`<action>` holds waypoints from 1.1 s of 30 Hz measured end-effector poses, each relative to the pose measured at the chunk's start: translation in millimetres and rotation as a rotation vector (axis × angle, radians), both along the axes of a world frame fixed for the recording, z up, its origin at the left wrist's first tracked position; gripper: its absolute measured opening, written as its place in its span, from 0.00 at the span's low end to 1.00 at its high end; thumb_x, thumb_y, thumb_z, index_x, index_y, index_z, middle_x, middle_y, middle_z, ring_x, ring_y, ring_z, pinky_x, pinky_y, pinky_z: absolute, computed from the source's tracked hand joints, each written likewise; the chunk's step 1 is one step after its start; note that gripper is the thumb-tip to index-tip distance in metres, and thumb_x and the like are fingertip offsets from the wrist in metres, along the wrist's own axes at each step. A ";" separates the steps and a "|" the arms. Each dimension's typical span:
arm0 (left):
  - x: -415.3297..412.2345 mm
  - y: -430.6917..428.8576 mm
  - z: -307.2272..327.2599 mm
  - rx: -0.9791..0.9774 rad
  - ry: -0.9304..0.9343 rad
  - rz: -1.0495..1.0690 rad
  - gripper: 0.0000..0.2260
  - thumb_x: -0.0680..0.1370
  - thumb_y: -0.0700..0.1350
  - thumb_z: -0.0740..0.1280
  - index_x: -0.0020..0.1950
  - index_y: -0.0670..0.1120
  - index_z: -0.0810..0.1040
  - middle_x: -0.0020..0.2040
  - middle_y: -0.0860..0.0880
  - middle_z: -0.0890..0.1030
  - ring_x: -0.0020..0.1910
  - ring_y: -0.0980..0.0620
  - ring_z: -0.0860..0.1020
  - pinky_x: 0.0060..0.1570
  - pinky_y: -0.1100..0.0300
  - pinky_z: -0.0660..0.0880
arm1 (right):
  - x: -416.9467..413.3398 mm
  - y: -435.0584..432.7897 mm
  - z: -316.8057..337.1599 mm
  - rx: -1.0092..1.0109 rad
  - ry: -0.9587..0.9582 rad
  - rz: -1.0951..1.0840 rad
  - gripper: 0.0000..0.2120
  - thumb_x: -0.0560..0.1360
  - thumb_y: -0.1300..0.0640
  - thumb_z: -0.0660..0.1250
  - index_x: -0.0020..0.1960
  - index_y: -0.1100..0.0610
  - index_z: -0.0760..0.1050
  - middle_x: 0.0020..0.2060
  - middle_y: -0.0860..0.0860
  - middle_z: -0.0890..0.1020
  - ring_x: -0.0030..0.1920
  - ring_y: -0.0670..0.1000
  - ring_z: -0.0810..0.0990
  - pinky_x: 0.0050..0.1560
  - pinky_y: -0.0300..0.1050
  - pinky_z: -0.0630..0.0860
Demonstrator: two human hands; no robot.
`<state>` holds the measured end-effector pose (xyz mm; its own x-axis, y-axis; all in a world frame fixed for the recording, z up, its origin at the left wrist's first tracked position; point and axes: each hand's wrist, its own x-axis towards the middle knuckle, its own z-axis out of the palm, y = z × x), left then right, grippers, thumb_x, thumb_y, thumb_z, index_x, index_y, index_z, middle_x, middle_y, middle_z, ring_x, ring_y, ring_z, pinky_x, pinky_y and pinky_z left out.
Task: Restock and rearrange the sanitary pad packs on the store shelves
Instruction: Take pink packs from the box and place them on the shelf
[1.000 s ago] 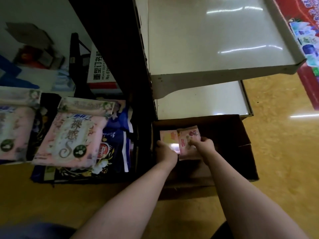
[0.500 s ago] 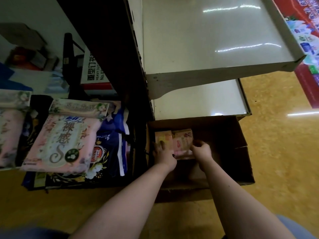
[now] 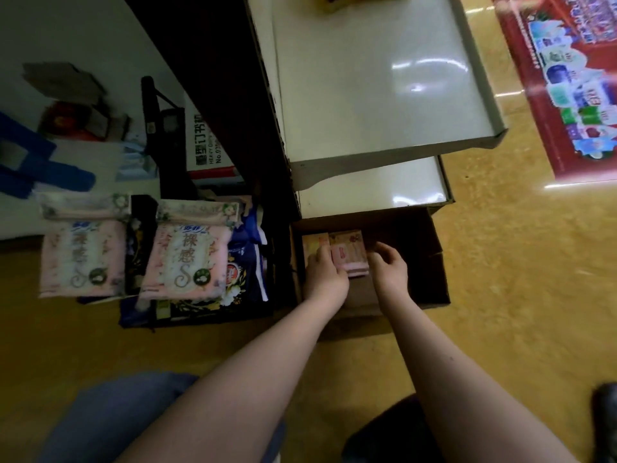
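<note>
Head view: left hand (image 3: 325,275) grips pink packs (image 3: 349,252) in cardboard box (image 3: 419,259); right hand (image 3: 390,267) loose.

A shop was shown. White metal display shelves (image 3: 384,95) were set in tiers above a glossy yellow floor (image 3: 521,295). Retail-wrapped pink pad packs (image 3: 185,259) were laid out beside dark blue packs (image 3: 248,242). More stock was kept in an opened cardboard box (image 3: 437,272) on the floor. A red promotional poster (image 3: 567,78) printed with products was seen at the right.
</note>
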<state>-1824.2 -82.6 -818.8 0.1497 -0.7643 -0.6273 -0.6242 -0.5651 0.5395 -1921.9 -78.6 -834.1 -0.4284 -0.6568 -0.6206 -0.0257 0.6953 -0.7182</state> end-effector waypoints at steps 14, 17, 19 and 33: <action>66.2 60.8 354.6 -0.290 0.273 0.418 0.10 0.81 0.41 0.61 0.62 0.44 0.71 0.58 0.49 0.76 0.56 0.53 0.74 0.57 0.61 0.71 | 63.3 55.6 360.0 -0.208 -0.197 0.090 0.11 0.79 0.62 0.62 0.61 0.58 0.75 0.55 0.53 0.80 0.58 0.51 0.78 0.57 0.41 0.75; 87.2 81.3 438.8 -0.338 0.353 0.520 0.07 0.80 0.39 0.62 0.57 0.47 0.72 0.53 0.49 0.78 0.54 0.51 0.77 0.57 0.58 0.75 | 83.2 69.6 443.7 -0.223 -0.236 0.136 0.09 0.80 0.63 0.61 0.56 0.54 0.76 0.51 0.49 0.80 0.54 0.48 0.78 0.53 0.37 0.73; 102.0 95.3 487.8 -0.413 0.360 0.525 0.07 0.80 0.39 0.62 0.58 0.47 0.72 0.51 0.52 0.77 0.51 0.57 0.76 0.54 0.66 0.74 | 96.4 78.1 489.5 -0.250 -0.250 0.192 0.09 0.80 0.62 0.60 0.55 0.52 0.75 0.54 0.50 0.80 0.55 0.49 0.78 0.49 0.34 0.73; 299.1 178.5 646.9 -0.717 0.397 0.626 0.07 0.81 0.42 0.62 0.58 0.47 0.73 0.51 0.56 0.76 0.50 0.64 0.74 0.45 0.74 0.69 | 287.4 153.5 649.8 -0.428 -0.286 0.408 0.10 0.81 0.58 0.60 0.59 0.52 0.75 0.58 0.48 0.79 0.58 0.43 0.75 0.59 0.36 0.70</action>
<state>-1525.0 95.8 -172.0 0.5312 -0.8346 -0.1456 -0.0319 -0.1914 0.9810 -1634.4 74.9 -184.3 0.0502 -0.9460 -0.3204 0.0062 0.3211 -0.9470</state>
